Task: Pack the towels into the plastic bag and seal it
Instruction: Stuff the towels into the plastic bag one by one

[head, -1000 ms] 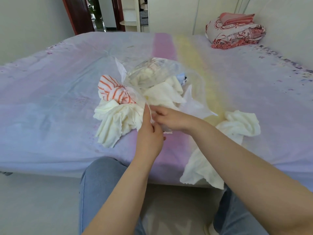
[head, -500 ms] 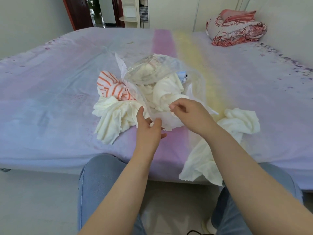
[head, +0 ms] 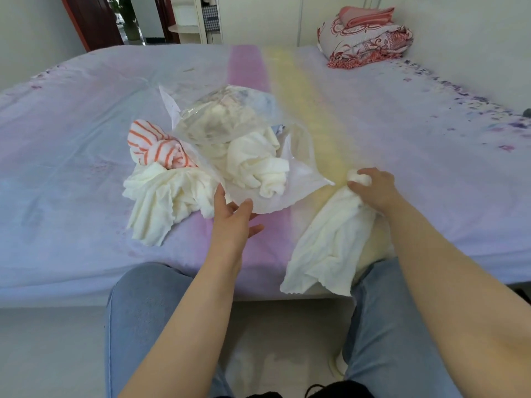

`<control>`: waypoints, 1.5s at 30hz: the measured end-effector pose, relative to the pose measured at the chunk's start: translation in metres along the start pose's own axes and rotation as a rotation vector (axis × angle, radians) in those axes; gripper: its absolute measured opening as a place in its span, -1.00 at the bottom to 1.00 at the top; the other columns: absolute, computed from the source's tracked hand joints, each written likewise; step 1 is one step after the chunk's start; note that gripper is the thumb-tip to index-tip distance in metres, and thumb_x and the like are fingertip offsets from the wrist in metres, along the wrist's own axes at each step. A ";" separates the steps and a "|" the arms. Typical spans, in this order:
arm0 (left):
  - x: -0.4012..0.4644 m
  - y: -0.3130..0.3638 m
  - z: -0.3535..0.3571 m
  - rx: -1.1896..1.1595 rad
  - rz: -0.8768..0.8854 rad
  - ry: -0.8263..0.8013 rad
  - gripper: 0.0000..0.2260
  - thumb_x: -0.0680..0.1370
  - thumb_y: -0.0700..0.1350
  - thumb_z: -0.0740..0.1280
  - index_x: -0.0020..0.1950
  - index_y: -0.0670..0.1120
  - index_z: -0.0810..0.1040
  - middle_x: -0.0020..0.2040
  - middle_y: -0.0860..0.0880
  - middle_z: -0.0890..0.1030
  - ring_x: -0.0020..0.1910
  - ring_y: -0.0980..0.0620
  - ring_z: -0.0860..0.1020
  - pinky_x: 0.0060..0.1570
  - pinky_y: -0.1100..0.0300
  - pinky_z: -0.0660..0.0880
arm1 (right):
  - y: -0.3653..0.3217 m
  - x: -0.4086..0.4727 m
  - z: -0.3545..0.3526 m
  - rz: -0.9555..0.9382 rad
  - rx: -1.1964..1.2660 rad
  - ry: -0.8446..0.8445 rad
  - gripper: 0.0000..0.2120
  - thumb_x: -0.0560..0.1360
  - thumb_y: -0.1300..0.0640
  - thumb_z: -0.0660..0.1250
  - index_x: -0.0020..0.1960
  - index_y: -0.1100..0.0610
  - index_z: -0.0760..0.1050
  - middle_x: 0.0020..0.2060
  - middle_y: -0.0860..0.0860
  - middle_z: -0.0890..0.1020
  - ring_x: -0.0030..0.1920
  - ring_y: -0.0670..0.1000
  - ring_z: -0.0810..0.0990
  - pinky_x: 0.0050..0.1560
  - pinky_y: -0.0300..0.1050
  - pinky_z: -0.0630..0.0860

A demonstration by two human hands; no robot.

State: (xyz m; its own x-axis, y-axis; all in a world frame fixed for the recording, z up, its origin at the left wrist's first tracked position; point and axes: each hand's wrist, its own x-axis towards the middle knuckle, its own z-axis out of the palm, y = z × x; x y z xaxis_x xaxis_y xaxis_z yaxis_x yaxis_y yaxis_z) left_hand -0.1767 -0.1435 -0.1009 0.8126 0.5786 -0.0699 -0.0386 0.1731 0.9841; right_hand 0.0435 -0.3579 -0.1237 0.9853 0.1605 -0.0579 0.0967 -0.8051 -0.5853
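Observation:
A clear plastic bag [head: 298, 168] lies on the bed with its mouth towards me; cream towels [head: 255, 162] sit inside it. My left hand [head: 234, 216] pinches the bag's near edge between thumb and fingers. My right hand [head: 370, 186] grips a bunched cream towel [head: 327, 245] that hangs over the bed's front edge. To the left of the bag lie an orange-striped towel [head: 155, 147] and another cream towel [head: 163, 196].
The bed [head: 86, 116] has a pale purple sheet with pink and yellow bands. Folded patterned bedding [head: 367, 35] is stacked at the far right corner. My knees in blue jeans [head: 143, 311] are against the bed's front edge. A doorway is at the far left.
My right hand has let go of the bag's mouth and moved right, taking hold of the loose cream towel. My left hand still holds the bag's near edge.

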 end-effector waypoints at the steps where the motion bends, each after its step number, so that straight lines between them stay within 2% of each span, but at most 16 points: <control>1: 0.000 0.001 -0.001 -0.006 0.003 0.004 -0.47 0.62 -0.18 0.20 0.52 0.15 0.13 0.21 -0.02 0.55 0.06 -0.03 0.64 -0.01 0.05 0.62 | -0.001 -0.002 0.005 -0.007 -0.085 -0.076 -0.44 0.48 -0.25 0.28 0.39 -0.03 0.33 0.42 0.15 0.31 0.41 0.24 0.27 0.35 0.09 0.27; 5: 0.000 0.002 0.000 -0.022 0.019 0.027 -0.50 0.61 -0.20 0.19 0.50 0.14 0.19 0.18 0.01 0.57 0.04 -0.05 0.65 -0.04 0.08 0.62 | -0.008 -0.027 0.016 -0.052 -0.299 -0.321 -0.12 0.29 -0.51 0.24 0.49 -0.14 0.12 0.47 0.14 0.20 0.46 0.26 0.17 0.39 0.19 0.21; 7: 0.001 0.003 0.002 -0.025 0.021 0.043 -0.52 0.61 -0.20 0.19 0.49 0.14 0.22 0.15 0.02 0.57 0.02 -0.05 0.66 -0.09 0.11 0.62 | -0.007 -0.047 0.019 -0.096 -0.358 -0.434 0.01 0.27 -0.41 0.38 0.53 -0.17 -0.06 0.53 0.11 0.03 0.50 0.24 0.04 0.42 0.20 0.14; 10: 0.001 0.003 0.007 -0.037 0.010 0.091 -0.55 0.60 -0.20 0.19 0.45 0.13 0.26 0.14 0.03 0.55 0.03 -0.04 0.65 -0.16 0.15 0.61 | -0.005 -0.071 0.037 -0.180 -0.509 -0.298 -0.08 0.40 -0.09 0.41 0.54 -0.11 -0.12 0.48 0.20 0.10 0.41 0.25 0.19 0.28 0.10 0.29; 12: 0.002 0.005 0.008 -0.033 0.010 0.108 -0.56 0.60 -0.21 0.17 0.45 0.12 0.27 0.17 0.02 0.53 0.02 -0.03 0.65 -0.21 0.19 0.59 | -0.006 -0.079 0.043 -0.192 -0.349 -0.224 -0.33 0.48 0.10 0.29 0.51 -0.03 0.07 0.35 0.17 0.32 0.26 0.24 0.39 0.05 -0.01 0.37; 16: 0.002 0.010 0.000 0.038 0.042 0.127 -0.59 0.61 -0.21 0.14 0.44 0.07 0.30 0.18 0.06 0.55 -0.01 0.01 0.65 -0.29 0.22 0.58 | -0.035 -0.103 0.013 -0.125 0.321 -0.193 -0.57 0.44 0.03 0.37 0.21 0.04 0.27 -0.10 -0.11 0.49 -0.08 -0.05 0.53 -0.19 -0.12 0.37; 19: 0.004 0.012 -0.012 0.085 0.025 0.119 -0.63 0.62 -0.24 0.12 0.40 0.04 0.35 0.18 0.02 0.58 -0.06 0.04 0.68 -0.27 0.20 0.60 | -0.075 -0.124 -0.009 -0.074 0.838 0.208 -0.59 0.48 0.06 0.38 0.16 0.08 0.20 -0.17 -0.17 0.42 -0.18 -0.14 0.47 -0.19 -0.13 0.37; 22: 0.001 0.015 -0.017 0.102 0.012 0.115 -0.67 0.63 -0.26 0.11 0.35 -0.03 0.41 0.10 -0.05 0.63 -0.17 0.05 0.69 -0.29 0.22 0.61 | -0.121 -0.140 -0.002 -0.347 0.723 0.458 -0.57 0.45 0.11 0.37 0.14 -0.01 0.16 -0.09 -0.14 0.48 -0.14 -0.09 0.51 -0.21 -0.09 0.40; 24: -0.001 0.018 -0.018 0.129 0.027 0.123 -0.71 0.63 -0.26 0.11 0.28 -0.03 0.45 0.00 -0.03 0.64 -0.22 0.05 0.68 -0.26 0.23 0.62 | -0.145 -0.131 0.025 -0.526 0.346 0.288 -0.46 0.39 0.09 0.39 0.28 -0.01 0.22 0.18 0.00 0.44 0.15 0.04 0.46 -0.04 -0.11 0.41; 28: -0.001 0.022 -0.028 0.262 0.103 0.165 -0.75 0.60 -0.28 0.16 0.10 -0.01 0.55 -0.14 0.00 0.66 -0.11 -0.05 0.66 -0.13 0.10 0.65 | -0.163 -0.117 0.060 -0.663 -0.091 -0.447 -0.25 0.34 -0.24 0.26 0.47 -0.10 0.12 0.41 0.05 0.34 0.42 0.19 0.27 0.33 0.17 0.34; 30: -0.001 0.025 -0.036 0.298 0.135 0.184 -0.78 0.60 -0.27 0.18 0.04 -0.02 0.57 -0.20 0.03 0.65 -0.14 -0.01 0.66 -0.14 0.10 0.65 | -0.164 -0.115 0.056 -0.694 -0.140 -0.459 -0.34 0.38 -0.16 0.27 0.44 -0.17 0.16 0.30 -0.02 0.46 0.30 0.14 0.38 0.20 0.11 0.45; 33: 0.002 0.028 -0.046 0.375 0.160 0.205 -0.78 0.61 -0.20 0.19 -0.07 0.09 0.54 -0.22 0.05 0.66 -0.19 0.03 0.68 -0.14 0.08 0.64 | -0.180 -0.113 0.054 -0.718 -0.012 -0.453 -0.82 0.41 0.10 0.24 -0.10 -0.17 0.51 -0.29 -0.18 0.61 -0.18 0.01 0.57 -0.21 -0.09 0.46; 34: 0.003 0.028 -0.048 0.402 0.164 0.212 -0.80 0.60 -0.17 0.19 -0.06 0.11 0.53 -0.21 0.02 0.67 -0.20 0.01 0.68 -0.12 0.01 0.64 | -0.189 -0.108 0.059 -0.680 0.076 -0.376 -0.79 0.42 0.14 0.23 -0.15 -0.15 0.54 -0.27 -0.17 0.63 -0.18 -0.01 0.58 -0.19 -0.10 0.46; 37: 0.007 0.029 -0.056 0.479 0.168 0.248 -0.82 0.53 -0.08 0.13 -0.10 0.15 0.49 -0.17 -0.04 0.66 -0.20 -0.02 0.68 -0.09 -0.14 0.61 | -0.219 -0.090 0.074 -0.619 0.226 -0.069 -0.56 0.45 0.25 0.21 0.27 -0.06 0.50 0.21 0.02 0.50 0.08 -0.01 0.54 0.03 -0.16 0.46; 42: 0.009 0.034 -0.077 0.546 0.169 0.327 -0.58 0.50 -0.05 0.12 0.34 0.14 0.44 -0.19 -0.01 0.64 -0.12 -0.02 0.64 -0.05 0.00 0.59 | -0.267 -0.088 0.088 -0.768 -0.199 -0.611 -0.58 0.58 0.07 0.16 0.43 0.03 0.32 0.45 0.10 0.28 0.43 0.11 0.29 0.38 -0.07 0.26; 45: 0.007 0.037 -0.083 0.584 0.192 0.370 -0.60 0.54 -0.16 0.14 0.34 0.07 0.47 -0.36 0.02 0.53 -0.30 0.05 0.53 -0.24 0.12 0.47 | -0.284 -0.072 0.092 -0.644 -0.376 -0.721 -0.54 0.65 -0.06 -0.01 0.51 0.04 0.22 0.53 0.03 0.18 0.51 0.07 0.15 0.49 0.00 0.11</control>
State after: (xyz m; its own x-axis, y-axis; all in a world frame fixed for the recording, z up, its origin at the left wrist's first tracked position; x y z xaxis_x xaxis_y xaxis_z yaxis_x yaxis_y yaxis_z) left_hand -0.2204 -0.0671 -0.0781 0.5683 0.8062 0.1644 0.2406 -0.3539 0.9038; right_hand -0.0678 -0.0883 -0.0280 0.4258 0.8274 -0.3662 0.7350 -0.5523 -0.3934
